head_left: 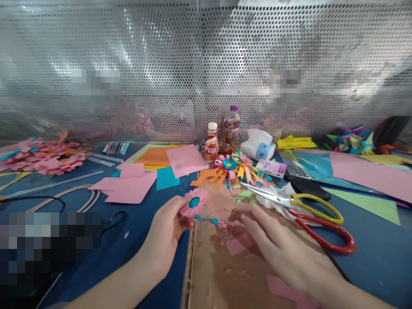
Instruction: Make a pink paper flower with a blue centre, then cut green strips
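Between the thumb and fingers of my left hand is a pink paper flower with a blue centre, tilted to face me. My right hand hovers low over a brown cardboard sheet, its fingers loosely bent and apart. Just off its fingertips lie a small crumpled pink paper scrap and blue paper bits; whether the fingers touch them I cannot tell. My right thumb is mostly hidden. Beyond the right hand, large scissors with one yellow and one red handle rest partly on crumpled white tissue.
Finished paper flowers with ribbon tails sit at the cardboard's far end. Behind them stand two bottles and a tissue pack. Coloured paper sheets lie at left, near a pink flower pile. A perforated metal panel closes the back.
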Tool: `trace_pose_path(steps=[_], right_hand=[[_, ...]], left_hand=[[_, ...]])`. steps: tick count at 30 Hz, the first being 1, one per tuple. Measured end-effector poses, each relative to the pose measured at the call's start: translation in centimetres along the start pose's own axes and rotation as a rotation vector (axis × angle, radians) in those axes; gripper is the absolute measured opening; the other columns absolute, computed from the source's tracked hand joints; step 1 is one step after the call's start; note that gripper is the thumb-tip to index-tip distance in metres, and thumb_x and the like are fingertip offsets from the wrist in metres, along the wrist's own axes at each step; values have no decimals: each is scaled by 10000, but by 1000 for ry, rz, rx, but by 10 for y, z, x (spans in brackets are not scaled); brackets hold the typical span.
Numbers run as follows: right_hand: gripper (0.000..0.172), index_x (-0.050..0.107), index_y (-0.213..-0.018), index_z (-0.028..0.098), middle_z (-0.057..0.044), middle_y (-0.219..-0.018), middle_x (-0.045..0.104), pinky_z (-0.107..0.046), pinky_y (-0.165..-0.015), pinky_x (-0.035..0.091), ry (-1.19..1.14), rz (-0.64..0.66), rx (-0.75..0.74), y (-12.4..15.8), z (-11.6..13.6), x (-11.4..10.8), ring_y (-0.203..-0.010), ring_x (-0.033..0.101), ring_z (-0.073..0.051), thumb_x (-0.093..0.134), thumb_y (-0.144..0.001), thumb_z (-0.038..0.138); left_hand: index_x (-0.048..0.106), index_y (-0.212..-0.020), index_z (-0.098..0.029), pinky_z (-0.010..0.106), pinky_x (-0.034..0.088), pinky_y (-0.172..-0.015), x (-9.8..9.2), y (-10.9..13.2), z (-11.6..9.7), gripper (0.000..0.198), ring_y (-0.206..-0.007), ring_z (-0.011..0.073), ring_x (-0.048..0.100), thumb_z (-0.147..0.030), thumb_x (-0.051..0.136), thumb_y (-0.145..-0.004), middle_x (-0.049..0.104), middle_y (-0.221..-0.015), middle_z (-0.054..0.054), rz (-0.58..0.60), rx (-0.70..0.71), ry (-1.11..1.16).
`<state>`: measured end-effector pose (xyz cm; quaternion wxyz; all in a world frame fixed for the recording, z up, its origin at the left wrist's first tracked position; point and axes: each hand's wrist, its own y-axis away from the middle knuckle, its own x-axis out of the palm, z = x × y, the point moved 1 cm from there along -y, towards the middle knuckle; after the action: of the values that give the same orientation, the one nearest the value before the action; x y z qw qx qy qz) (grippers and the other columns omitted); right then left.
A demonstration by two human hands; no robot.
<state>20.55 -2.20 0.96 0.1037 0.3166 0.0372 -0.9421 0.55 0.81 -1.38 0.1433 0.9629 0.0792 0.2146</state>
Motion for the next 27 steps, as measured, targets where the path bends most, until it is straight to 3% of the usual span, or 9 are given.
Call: trace_pose_path(steps=[2,4,8,11,14,16,17,22,27], right_hand=[[277,582,-1040,234,-70,-1114,627,-312,-786,449,227,54,-158,-3,-5,3,-993,575,-223,362,-876,273],[302,579,-1078,210,-90,-1140,615,-334,-829,434,355,81,-258,-5,-10,5,-1017,571,-240,363,-868,230],[283,578,-1011,221,-60,-926,653,-295,-694,445,422,113,-207,-7,-11,6,-806,604,-189,331,-875,196],[276,573,-978,212,-44,-871,646,-274,-675,454,413,120,-181,-10,-6,11,-780,596,-163,315,-885,181],[301,561,-1084,186,-59,-1087,633,-299,-881,445,374,161,-380,-19,-1,27,-985,581,-155,335,-887,168],[363,510,-1225,185,-47,-1307,523,-351,-1094,266,390,206,-584,-28,1,41,-1216,450,-160,345,-903,203],[401,464,-1291,179,-53,-1377,454,-366,-1123,220,423,233,-606,-33,2,47,-1272,394,-170,342,-914,240],[475,436,-1335,124,-87,-1405,402,-357,-1137,220,552,297,-617,-39,6,57,-1310,344,-177,284,-938,334],[444,467,-1319,183,-37,-1385,423,-386,-1110,284,743,312,-530,-10,-4,32,-1294,370,-187,273,-934,290]], left_hand=[[457,-561,-159,184,381,-438,-2,-7,1,222,-447,58,433,-209,622,-701,436,-508,-54,-108,-101,96],[452,-550,-157,184,391,-427,-2,-10,1,225,-426,55,431,-169,617,-704,430,-489,-58,-160,-146,160],[432,-526,-158,180,383,-403,0,-8,1,264,-404,53,420,-159,603,-727,428,-466,-56,-146,-150,194],[436,-546,-161,186,404,-429,1,-4,1,249,-428,62,442,-164,606,-729,445,-479,-50,-118,-132,190],[426,-561,-167,193,409,-443,-1,-3,-2,231,-444,67,443,-160,598,-715,447,-499,-50,-90,-133,251],[413,-551,-169,191,406,-445,-4,-5,-4,229,-447,67,438,-154,586,-700,453,-504,-44,-115,-154,294],[415,-548,-168,190,403,-446,-5,-6,-5,221,-446,67,436,-149,582,-692,456,-504,-41,-138,-157,305],[427,-542,-167,194,382,-440,-6,-7,-5,203,-445,70,427,-156,587,-665,454,-503,-37,-160,-141,310],[435,-548,-166,191,352,-427,-4,-4,0,200,-425,63,400,-165,594,-669,441,-487,-45,-114,-126,317]])
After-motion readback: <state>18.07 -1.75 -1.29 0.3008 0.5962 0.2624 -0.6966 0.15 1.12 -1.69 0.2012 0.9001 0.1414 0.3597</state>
